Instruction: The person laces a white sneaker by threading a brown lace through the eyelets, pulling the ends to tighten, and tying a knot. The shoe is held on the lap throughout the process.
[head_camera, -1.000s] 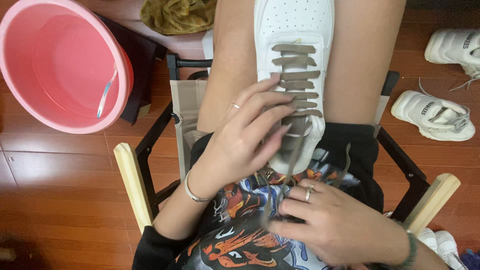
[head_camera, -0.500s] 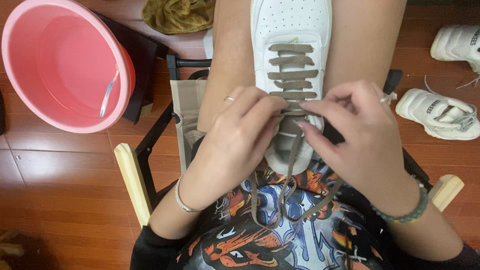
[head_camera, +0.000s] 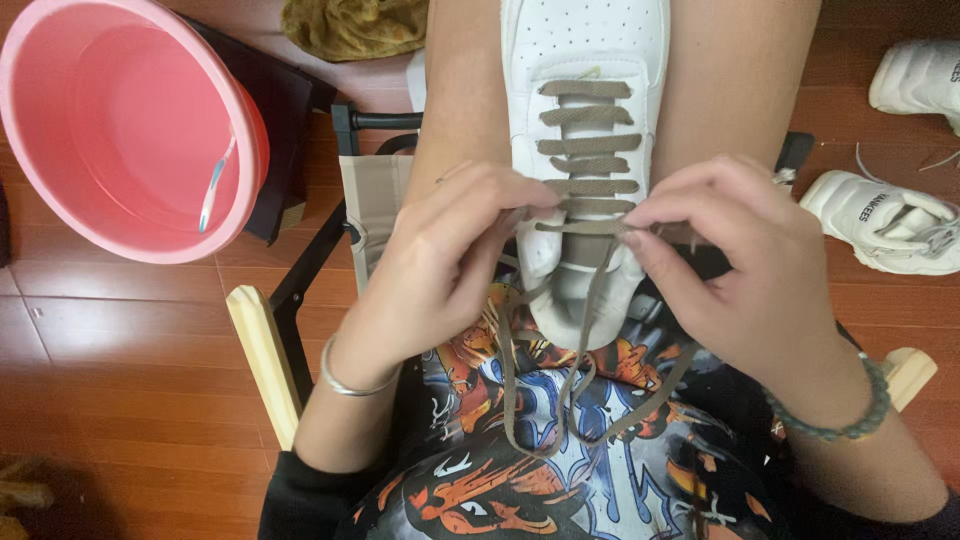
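left grip: left hand (head_camera: 445, 255), fingers pinched together on the brown shoelace (head_camera: 560, 395) at the left edge of the shoe's lace row
right grip: right hand (head_camera: 740, 270), thumb and fingers clamped on the same lace at the right edge of the shoe
lace: flat, brown, threaded across the eyelets in rows; a stretch is held between the two hands over the tongue; loose ends hang near, in loops over the printed shirt
shoe: white sneaker (head_camera: 588, 120), toe pointing far, heel end near, resting on the lap between the two bare legs
wrists: silver bangle (head_camera: 350, 380) on left wrist; green bead bracelet (head_camera: 845, 415) on right wrist
shirt: black printed shirt (head_camera: 540, 470) with orange and blue graphic, near edge of view, under the lace ends
seat: folding chair (head_camera: 300, 310), black frame, beige fabric, pale wooden armrests showing left and right of the person
left of scene: pink plastic basin (head_camera: 120, 130) on the floor, far left, beside a dark object
far: olive-yellow cloth (head_camera: 355, 25) on the floor past the chair
right of scene: two more white sneakers (head_camera: 885, 220) on the floor, well apart from the hands
floor: reddish wooden floor (head_camera: 110, 400)
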